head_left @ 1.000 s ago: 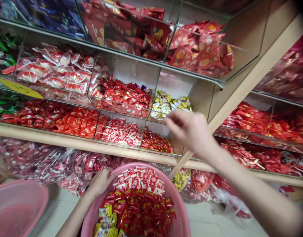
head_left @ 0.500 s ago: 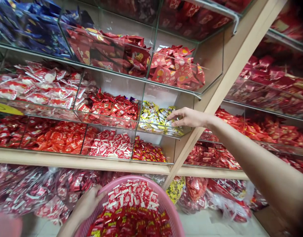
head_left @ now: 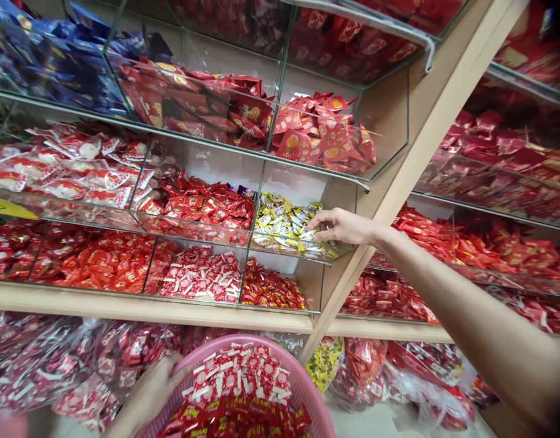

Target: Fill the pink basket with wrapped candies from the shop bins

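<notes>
My left hand (head_left: 157, 384) grips the rim of a pink plastic basket (head_left: 317, 384), its thumb over the edge. In the basket lie red-and-white wrapped candies (head_left: 243, 372) at the far side and red candies with yellow lettering (head_left: 234, 420) nearer me. My right hand (head_left: 337, 225) reaches over the front of a clear shelf bin, its fingers slightly apart and curved down. The fingertips are at the yellow-and-white wrapped candies (head_left: 282, 222) in that bin. I see nothing held in them.
Bins of red candies (head_left: 211, 204) and white-red packets (head_left: 74, 161) adjoin on the left. A slanting wooden upright (head_left: 389, 201) stands beside my right forearm. Larger red packets (head_left: 325, 131) fill the bin above. Plastic bags of candies (head_left: 129, 344) lie below the shelf.
The whole view has shifted slightly, with the shelves and basket sitting a little lower. My right hand stays at the yellow-and-white candies, and my left hand keeps its hold on the basket.
</notes>
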### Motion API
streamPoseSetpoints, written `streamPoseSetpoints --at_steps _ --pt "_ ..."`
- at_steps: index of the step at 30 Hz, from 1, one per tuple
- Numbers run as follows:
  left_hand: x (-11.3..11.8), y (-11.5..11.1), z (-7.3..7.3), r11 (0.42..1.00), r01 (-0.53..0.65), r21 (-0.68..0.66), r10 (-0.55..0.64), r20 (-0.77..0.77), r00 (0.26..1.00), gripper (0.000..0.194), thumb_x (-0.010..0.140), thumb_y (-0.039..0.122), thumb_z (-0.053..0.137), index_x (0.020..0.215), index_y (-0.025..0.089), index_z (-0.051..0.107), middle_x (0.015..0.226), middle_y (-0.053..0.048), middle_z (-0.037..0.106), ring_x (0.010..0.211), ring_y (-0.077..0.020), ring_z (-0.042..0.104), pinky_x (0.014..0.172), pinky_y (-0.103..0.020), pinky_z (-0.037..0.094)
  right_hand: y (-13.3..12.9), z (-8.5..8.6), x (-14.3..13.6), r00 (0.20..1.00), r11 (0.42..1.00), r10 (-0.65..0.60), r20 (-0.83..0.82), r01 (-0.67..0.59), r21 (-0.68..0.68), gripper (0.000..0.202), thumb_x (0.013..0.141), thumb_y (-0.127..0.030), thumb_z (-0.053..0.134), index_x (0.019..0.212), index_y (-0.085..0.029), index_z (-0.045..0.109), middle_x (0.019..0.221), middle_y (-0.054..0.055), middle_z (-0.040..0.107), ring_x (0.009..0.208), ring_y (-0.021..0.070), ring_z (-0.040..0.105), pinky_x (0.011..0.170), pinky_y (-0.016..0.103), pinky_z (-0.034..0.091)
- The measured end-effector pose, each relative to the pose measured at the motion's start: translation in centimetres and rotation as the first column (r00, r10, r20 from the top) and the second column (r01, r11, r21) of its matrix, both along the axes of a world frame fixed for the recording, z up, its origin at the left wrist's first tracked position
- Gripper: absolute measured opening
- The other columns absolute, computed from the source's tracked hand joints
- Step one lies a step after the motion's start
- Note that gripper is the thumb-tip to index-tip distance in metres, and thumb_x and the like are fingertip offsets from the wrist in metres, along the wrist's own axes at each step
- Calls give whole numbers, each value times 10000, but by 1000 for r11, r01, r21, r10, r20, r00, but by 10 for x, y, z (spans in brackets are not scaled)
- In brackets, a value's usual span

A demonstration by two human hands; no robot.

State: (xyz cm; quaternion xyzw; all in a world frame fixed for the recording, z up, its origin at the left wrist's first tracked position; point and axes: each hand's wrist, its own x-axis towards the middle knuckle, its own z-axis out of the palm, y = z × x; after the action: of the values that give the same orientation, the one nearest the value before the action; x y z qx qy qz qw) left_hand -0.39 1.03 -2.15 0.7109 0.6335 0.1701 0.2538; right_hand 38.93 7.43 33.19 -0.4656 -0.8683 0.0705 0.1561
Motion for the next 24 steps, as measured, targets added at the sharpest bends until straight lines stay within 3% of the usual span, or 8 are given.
streamPoseSetpoints --at_steps 8,13,19,24 --pt "-2 3 -7 1000 2 -1 -2 -14 1000 455 851 532 369 1008 179 608 1078 -100 699 1048 -241 627 833 -258 446 1 6 -5 994 998 -10 106 4 57 225 686 -345 698 838 -180 713 864 43 672 810 181 590 775 320 456" --pt "-1 2 -5 1000 -26 -2 26 -35 999 448 842 513 369 1017 178 610 1086 -102 698 1079 -249 613 844 -268 446 -2 10 -4 998 1000 -11 58 12 -12 295 717 -420 668 883 -178 701 884 40 677 805 171 592 763 316 455" --pt "0 0 -1 1000 -27 7 27 -47 999 406 842 511 357 884 211 628 967 -65 724 1015 -242 638 789 -255 449 -5 18 -5 988 989 -26 -153 3 -148 320 724 -425 660 910 -166 685 832 19 674 724 130 567 712 297 450" --pt "-2 3 -10 999 -18 31 18 -25 1000 400 845 506 370 881 215 642 965 -58 726 999 -229 640 781 -246 451 10 12 -27 926 967 -103 -363 8 -253 299 700 -402 678 887 -168 679 789 20 656 609 91 504 534 233 388"
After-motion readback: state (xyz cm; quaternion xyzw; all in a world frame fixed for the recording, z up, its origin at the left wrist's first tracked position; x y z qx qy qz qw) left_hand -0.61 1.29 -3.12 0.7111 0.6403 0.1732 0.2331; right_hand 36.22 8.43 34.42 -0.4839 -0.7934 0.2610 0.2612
